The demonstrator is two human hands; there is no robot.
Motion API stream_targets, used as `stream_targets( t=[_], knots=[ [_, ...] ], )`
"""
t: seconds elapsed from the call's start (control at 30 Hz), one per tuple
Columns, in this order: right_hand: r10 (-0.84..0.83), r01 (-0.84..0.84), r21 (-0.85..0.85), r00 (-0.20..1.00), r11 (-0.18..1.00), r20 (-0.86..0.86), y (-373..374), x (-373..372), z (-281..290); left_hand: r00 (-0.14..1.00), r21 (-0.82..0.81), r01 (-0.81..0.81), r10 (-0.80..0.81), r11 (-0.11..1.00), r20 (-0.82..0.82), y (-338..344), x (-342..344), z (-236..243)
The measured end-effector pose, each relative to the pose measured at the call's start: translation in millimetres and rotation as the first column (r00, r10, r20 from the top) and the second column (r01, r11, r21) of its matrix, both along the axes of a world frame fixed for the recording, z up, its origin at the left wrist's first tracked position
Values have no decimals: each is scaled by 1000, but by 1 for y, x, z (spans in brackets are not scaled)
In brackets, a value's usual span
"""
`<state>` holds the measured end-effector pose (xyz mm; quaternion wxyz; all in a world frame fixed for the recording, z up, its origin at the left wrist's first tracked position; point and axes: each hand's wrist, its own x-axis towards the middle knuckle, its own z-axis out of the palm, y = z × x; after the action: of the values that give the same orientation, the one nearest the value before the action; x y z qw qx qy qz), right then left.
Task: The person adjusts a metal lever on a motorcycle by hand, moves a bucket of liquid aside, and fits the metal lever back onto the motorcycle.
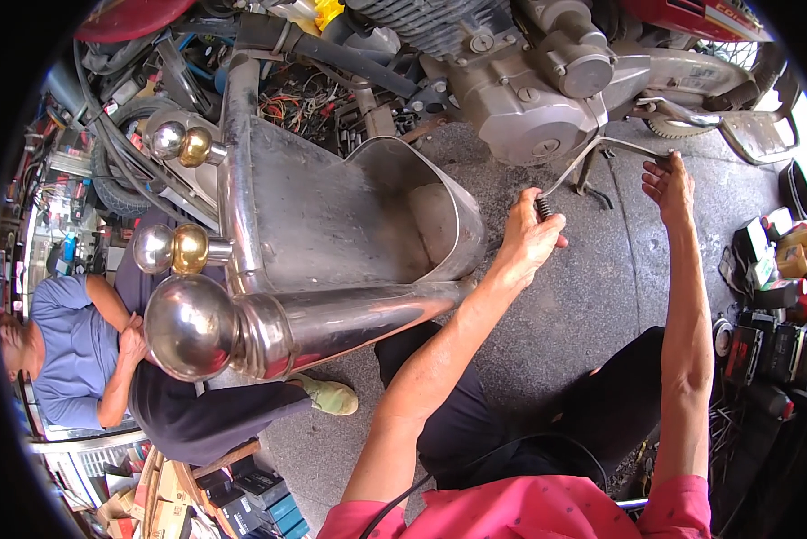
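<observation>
A thin bent metal rod (571,168) spans the gap between my two hands, just below a motorcycle engine (525,99). My left hand (529,241) is closed around its near left end, where a dark ribbed piece, like a coil spring or grip, (543,208) shows between thumb and fingers. At the rod's far right end, my right hand (673,187) pinches the tip, with the other fingers loosely curled. The rod's middle bend passes in front of the engine's lower casing; whether it touches the casing I cannot tell.
Left of my hands stands a large stainless-steel trough (323,207) with metal ball ends. Another person (75,337) sits at the far left, hands together. A black stand or pedal (588,180) hangs under the engine. Boxes and bottles (781,260) line the right side.
</observation>
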<state>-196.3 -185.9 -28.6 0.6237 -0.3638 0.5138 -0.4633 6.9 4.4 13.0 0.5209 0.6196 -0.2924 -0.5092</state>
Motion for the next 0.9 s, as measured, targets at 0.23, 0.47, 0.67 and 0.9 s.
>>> stream_targets(
  t=[0.23,0.47,0.67,0.9],
  knots=[
    [-7,7,-18,1000,1000,-26,0,0,2,1000,21,-6,7,1000,-25,-2,0,2],
    [-26,25,-9,999,1000,-35,1,7,5,1000,32,4,-4,999,-2,-1,4,2],
    [-30,29,-33,999,999,-12,1,4,7,1000,44,-2,3,999,-13,-1,2,5],
    [-24,22,-45,999,999,-40,1,6,7,1000,40,-11,11,999,-23,-3,4,5]
  ],
)
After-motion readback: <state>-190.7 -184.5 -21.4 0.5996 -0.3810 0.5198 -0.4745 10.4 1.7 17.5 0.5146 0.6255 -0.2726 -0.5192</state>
